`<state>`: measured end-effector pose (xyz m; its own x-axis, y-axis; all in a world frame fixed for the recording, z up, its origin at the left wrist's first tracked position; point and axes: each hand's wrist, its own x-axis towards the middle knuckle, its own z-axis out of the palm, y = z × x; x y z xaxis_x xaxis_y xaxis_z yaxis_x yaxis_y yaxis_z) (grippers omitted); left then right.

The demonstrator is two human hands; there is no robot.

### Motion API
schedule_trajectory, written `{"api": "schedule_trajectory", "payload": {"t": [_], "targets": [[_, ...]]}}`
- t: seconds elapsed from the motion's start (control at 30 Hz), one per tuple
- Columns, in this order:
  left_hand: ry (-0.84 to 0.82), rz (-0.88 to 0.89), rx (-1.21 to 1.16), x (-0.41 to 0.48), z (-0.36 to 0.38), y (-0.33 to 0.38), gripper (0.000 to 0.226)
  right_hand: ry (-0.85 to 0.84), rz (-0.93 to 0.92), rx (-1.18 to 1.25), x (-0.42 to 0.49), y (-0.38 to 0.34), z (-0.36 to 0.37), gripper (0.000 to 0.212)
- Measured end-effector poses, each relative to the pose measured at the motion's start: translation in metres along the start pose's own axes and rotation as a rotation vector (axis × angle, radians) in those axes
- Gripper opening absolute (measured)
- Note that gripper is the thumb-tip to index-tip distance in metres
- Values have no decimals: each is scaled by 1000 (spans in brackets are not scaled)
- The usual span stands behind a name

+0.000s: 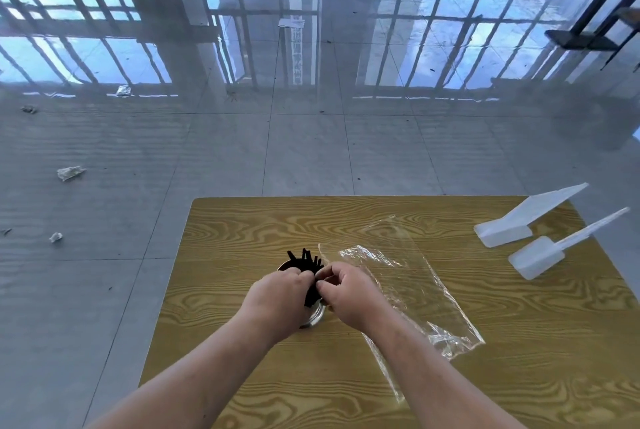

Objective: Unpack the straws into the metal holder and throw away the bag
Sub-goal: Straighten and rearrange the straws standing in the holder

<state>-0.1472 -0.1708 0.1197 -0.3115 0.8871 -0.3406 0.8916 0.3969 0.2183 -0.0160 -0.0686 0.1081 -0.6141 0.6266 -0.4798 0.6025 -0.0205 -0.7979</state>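
A bundle of black straws [304, 262] stands in a shiny metal holder [316, 316] near the middle of the wooden table [242, 227]. Both hands meet over the holder. My left hand [277, 293] curls round the straws from the left and hides most of the holder. From the right, my right hand [346, 293] pinches the straws with its fingertips. The clear plastic bag [408, 276] lies flat and crumpled on the table just right of my right hand, partly under my right forearm.
Two white plastic holders [512, 224] [540, 257] lie at the table's far right corner. Crumpled scraps [70, 172] are scattered on the glossy tiled floor to the left. Dark stands are at the far edges of the room.
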Motion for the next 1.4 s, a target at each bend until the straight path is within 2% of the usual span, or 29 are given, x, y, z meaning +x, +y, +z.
{"api": "schedule_trajectory", "payload": {"t": [0.17, 0.4, 0.77, 1.2, 1.4], "targets": [[62, 27, 42, 6, -7, 2, 23, -9, 0, -6, -1, -1, -5, 14], [88, 47, 119, 8, -18, 0, 20, 6, -4, -55, -4, -1, -11, 9], [164, 44, 111, 14, -46, -5, 17, 49, -45, -54, -2, -4, -14, 11], [353, -107, -103, 4, -125, -29, 8, 94, -60, 47, -6, -13, -16, 16], [502, -218, -334, -10, -157, -58, 16, 140, -81, 149, -8, -18, -20, 18]]}}
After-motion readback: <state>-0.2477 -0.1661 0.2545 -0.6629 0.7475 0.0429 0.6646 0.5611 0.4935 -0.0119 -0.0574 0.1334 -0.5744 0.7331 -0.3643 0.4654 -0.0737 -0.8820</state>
